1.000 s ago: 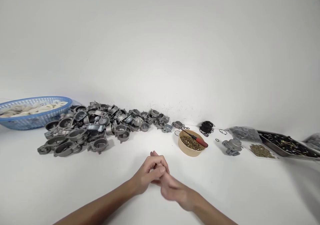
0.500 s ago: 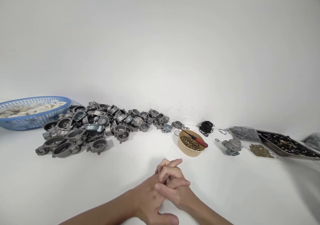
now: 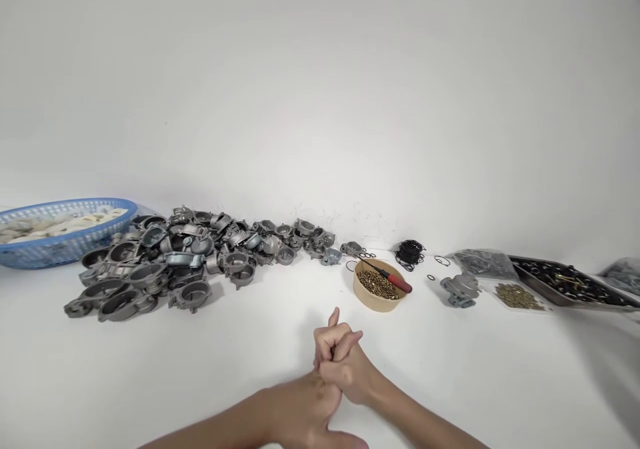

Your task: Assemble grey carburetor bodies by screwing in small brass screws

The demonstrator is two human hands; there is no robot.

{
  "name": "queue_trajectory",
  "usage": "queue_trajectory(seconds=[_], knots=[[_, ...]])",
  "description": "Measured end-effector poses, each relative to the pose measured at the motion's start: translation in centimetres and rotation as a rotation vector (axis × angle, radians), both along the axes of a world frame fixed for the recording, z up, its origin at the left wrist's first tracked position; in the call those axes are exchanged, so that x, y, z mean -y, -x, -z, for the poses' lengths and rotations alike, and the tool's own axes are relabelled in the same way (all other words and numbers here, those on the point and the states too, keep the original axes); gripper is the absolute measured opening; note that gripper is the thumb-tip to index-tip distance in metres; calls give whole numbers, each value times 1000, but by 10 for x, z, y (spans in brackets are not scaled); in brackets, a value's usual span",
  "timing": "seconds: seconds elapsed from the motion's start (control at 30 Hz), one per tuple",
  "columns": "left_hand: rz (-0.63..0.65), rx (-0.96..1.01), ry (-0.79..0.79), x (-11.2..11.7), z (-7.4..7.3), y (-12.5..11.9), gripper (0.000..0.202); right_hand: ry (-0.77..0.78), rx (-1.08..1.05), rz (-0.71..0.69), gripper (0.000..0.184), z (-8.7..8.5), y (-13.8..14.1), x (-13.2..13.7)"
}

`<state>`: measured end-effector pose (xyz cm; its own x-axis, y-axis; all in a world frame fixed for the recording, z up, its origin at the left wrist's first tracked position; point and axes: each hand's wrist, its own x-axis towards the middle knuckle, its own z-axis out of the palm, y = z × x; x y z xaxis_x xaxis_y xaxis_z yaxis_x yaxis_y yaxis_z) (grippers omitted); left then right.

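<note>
My left hand (image 3: 305, 406) and my right hand (image 3: 347, 372) are pressed together above the white table, low in the middle of the view. The right hand wraps over the fingers of the left, its own fingers bent. Beneath it the left fingers are mostly hidden, while the left thumb sticks out toward the bottom edge. No part or tool shows in either hand. Nearest to them stands a round tan bowl (image 3: 379, 302) of small brass-coloured pieces (image 3: 375, 284). A screwdriver with a red handle (image 3: 400, 283) lies across that bowl.
A heap of grey metal housings (image 3: 190, 259) spreads on the left beside a blue basket (image 3: 65, 252) of whitish pieces. Rightward are black rings (image 3: 410, 252), one grey metal assembly (image 3: 460, 290), small brass-coloured parts (image 3: 517, 296), a clear bag (image 3: 483, 262) and a metal tray (image 3: 555, 292).
My right hand has closed more tightly over the left fingers, and both hands have turned. The view has shifted slightly. The things on the table look unmoved.
</note>
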<state>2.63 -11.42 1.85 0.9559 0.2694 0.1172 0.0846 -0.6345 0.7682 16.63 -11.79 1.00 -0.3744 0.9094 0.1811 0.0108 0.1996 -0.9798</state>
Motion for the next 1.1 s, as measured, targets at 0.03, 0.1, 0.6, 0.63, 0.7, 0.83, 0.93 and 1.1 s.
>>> queue_trajectory(seconds=[0.03,0.1,0.6,0.63,0.7,0.83,0.93,1.1], knots=[[-4,7,11,1,-2,-1,97,-8,-7,-1,27,-2,1,0],[-14,29,-4,-1,-3,-1,101,-32,-9,15,29,-8,1,1],[-381,100,-445,-69,-1,45,44,-286,933,968,42,-33,-183,-56],[-382,95,-445,-70,1,45,47,-260,995,949,43,-29,-186,-58],[-378,89,-441,-70,3,43,48,-227,1078,915,38,-23,-186,-60],[-384,66,-451,-66,-1,40,46,-232,1072,962,33,-24,-184,-61],[-410,96,-442,-66,-2,41,47,-247,922,999,36,-34,-188,-57],[-431,127,-437,-69,-1,44,49,-208,534,1055,39,-42,-194,-52]])
